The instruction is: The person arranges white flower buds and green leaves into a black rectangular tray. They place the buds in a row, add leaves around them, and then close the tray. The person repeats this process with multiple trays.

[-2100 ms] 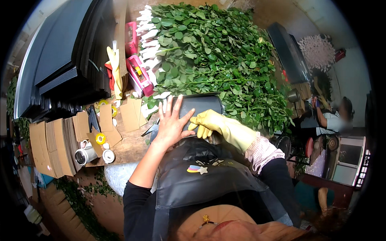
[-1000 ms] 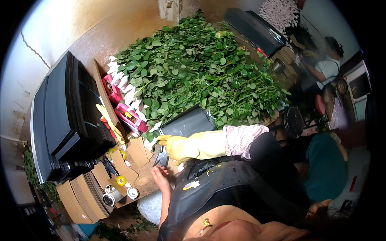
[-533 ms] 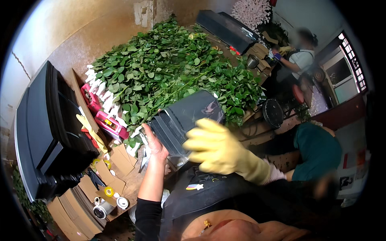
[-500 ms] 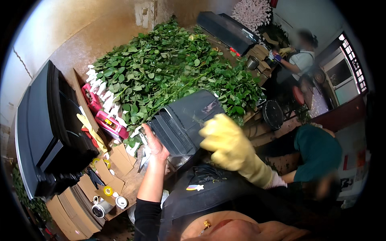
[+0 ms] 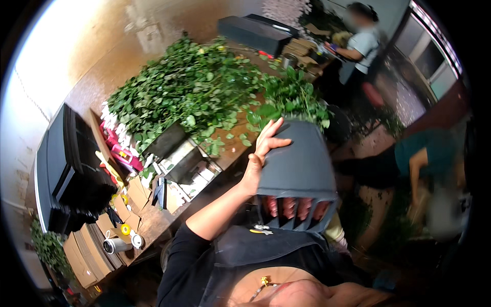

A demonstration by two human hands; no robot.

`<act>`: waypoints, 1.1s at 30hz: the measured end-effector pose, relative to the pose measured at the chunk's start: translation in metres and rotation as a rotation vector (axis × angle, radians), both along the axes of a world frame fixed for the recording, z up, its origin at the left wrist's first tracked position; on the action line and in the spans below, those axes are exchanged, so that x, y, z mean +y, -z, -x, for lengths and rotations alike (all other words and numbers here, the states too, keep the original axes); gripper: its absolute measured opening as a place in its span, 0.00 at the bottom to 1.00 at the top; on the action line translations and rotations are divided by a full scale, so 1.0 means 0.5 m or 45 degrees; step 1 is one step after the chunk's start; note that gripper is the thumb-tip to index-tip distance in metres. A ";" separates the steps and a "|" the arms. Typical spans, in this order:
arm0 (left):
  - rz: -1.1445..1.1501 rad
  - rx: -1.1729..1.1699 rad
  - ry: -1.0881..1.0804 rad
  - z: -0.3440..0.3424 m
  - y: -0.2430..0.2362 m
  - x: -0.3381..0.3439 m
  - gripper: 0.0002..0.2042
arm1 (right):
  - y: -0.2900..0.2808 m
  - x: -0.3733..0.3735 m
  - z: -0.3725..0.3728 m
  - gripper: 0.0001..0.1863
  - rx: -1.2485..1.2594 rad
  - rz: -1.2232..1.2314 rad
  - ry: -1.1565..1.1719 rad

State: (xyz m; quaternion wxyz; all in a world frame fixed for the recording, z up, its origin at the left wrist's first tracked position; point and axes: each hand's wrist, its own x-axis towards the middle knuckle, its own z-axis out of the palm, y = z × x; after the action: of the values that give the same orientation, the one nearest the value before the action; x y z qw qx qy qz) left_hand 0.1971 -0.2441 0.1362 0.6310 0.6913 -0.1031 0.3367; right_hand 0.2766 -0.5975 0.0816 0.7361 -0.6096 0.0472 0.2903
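Observation:
I hold a dark grey plastic crate point(image 5: 299, 163) with a slotted rim, tipped up in front of my chest. Green leafy stems point(image 5: 291, 100) poke out past its far end. My left hand point(image 5: 264, 149) presses flat on the crate's left side, fingers spread over the edge. My right hand point(image 5: 296, 207) is mostly hidden behind the crate. Only finger-like shapes show through the slots, along with a pale yellow glove cuff point(image 5: 335, 233) at the crate's lower right corner.
A large heap of green leafy stems point(image 5: 189, 92) covers the wooden workbench point(image 5: 153, 220). Stacked black crates point(image 5: 61, 163), cardboard boxes point(image 5: 135, 192), pink packs point(image 5: 120, 151) and tape rolls point(image 5: 115, 245) lie left. One person point(image 5: 360, 43) works behind; another point(image 5: 424, 158) bends at right.
The crate has been lifted off the bench and swung right, up in front of me. My gloved right hand went from in front of the crate to behind it. The view turned right.

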 end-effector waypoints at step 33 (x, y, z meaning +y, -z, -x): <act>0.809 0.799 0.871 -0.218 0.021 -0.458 0.34 | 0.013 -0.191 0.069 0.25 0.043 -0.108 0.494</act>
State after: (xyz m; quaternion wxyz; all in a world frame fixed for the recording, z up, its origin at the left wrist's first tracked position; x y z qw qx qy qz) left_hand 0.3063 -0.4733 0.1258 0.8818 0.4615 -0.0225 -0.0944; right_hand 0.2420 -0.6931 0.0749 0.8025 -0.5524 0.1638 0.1549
